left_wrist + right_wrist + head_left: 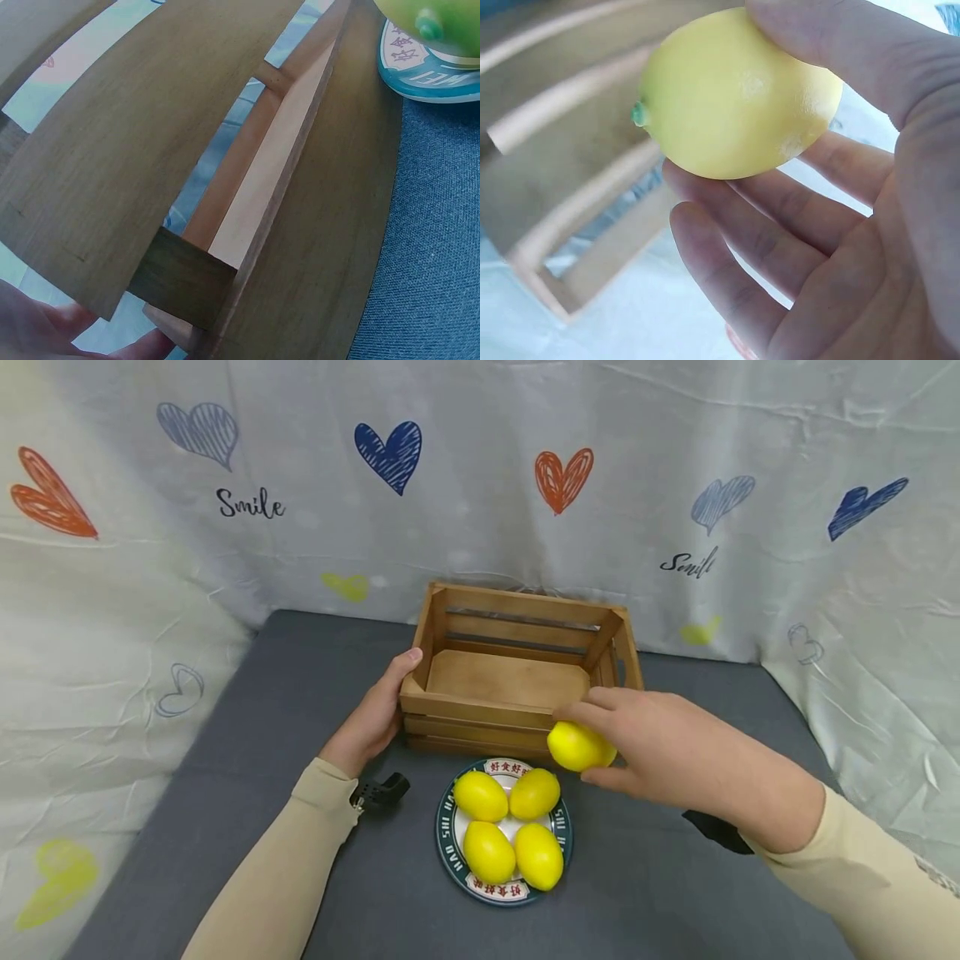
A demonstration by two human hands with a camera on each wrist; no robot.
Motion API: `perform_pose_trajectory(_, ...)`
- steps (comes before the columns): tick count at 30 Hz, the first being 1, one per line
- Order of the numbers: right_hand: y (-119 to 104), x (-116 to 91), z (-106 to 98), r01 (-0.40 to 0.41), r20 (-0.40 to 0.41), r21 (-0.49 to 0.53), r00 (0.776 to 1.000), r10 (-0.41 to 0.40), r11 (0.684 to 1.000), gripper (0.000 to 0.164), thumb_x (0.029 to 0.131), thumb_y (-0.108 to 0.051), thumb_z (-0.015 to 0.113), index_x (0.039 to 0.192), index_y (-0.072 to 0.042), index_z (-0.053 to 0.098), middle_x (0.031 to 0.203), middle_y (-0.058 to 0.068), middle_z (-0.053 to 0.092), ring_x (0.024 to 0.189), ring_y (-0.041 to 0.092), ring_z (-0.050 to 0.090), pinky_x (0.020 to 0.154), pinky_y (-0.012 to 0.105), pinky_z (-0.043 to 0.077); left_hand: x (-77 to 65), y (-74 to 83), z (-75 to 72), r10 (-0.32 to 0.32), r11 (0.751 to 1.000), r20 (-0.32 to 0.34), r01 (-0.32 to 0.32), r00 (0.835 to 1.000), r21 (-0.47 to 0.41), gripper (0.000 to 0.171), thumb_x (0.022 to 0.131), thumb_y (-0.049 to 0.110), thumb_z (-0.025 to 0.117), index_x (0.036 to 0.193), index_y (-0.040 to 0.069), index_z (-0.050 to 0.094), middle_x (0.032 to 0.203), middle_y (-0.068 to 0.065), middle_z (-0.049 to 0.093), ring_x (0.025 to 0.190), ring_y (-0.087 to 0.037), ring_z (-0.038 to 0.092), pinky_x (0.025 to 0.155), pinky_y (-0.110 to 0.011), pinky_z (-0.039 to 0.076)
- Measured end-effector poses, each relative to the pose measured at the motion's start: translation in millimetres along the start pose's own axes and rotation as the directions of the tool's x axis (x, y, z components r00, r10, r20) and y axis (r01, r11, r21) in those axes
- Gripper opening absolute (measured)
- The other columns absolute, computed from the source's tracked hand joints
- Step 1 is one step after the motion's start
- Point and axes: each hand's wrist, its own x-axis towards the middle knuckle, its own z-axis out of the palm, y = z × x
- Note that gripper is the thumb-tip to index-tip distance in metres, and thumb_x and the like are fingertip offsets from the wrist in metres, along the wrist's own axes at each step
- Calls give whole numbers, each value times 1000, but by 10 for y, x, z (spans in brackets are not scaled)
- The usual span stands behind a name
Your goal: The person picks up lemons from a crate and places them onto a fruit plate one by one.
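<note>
My right hand (660,747) pinches a yellow lemon (576,747) between thumb and fingers, over the crate's front right edge in the head view. Up close in the right wrist view, this lemon (735,94) shows a green stem tip. A slatted wooden crate (480,716) stands on the table with its bare bottom visible. My left hand (372,718) grips its left side, thumb at the upper rim; some fingers are hidden. Just in front of the crate lies a round plate (445,835) with a dark green rim, bearing several lemons (489,853).
Dark grey cloth covers the table (300,668). Behind it and along both sides hangs a pale curtain (480,539) printed with hearts and words. A black band (382,791) sits at my left wrist, over the table.
</note>
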Motion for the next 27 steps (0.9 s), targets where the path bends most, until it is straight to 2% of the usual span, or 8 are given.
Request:
perform_pose_trajectory(8, -37, -120, 434, -5, 63, 47, 998, 2, 999, 62, 84, -34, 95, 138, -21, 70, 120, -6, 70, 90, 7, 63, 78, 33, 60, 1, 1, -14, 6, 1000, -4, -6, 1000, -10, 94, 102, 71, 42, 176, 26, 4, 179, -12, 13, 165, -36, 19, 133, -63, 16)
perform_pose_trajectory(14, -67, -117, 716, 37, 96, 104, 994, -47, 994, 57, 82, -30, 96, 133, -19, 72, 115, -6, 68, 89, 7, 62, 76, 32, 59, -6, 23, -18, 4, 1000, 4, -4, 1000, -10, 93, 102, 72, 41, 175, 27, 4, 178, -13, 14, 164, -38, 20, 133, -63, 18)
perform_pose_trajectory(17, -83, -96, 800, 57, 102, 122, 992, -70, 991, 56, 82, -28, 97, 132, -20, 73, 113, -5, 66, 88, 7, 60, 74, 31, 57, -9, 20, -23, 10, 1000, 8, -10, 1000, -9, 93, 103, 71, 41, 175, 27, 4, 178, -14, 14, 164, -38, 20, 133, -63, 18)
perform_pose_trajectory(27, -107, -28, 960, 32, 152, 133, 987, -53, 991, 59, 83, -28, 96, 136, -19, 71, 107, -5, 63, 78, 6, 53, 70, 28, 53, 2, 23, -6, 6, 1000, 1, -6, 1000, 2, 93, 102, 71, 42, 175, 27, 5, 179, -11, 13, 165, -36, 18, 133, -63, 16)
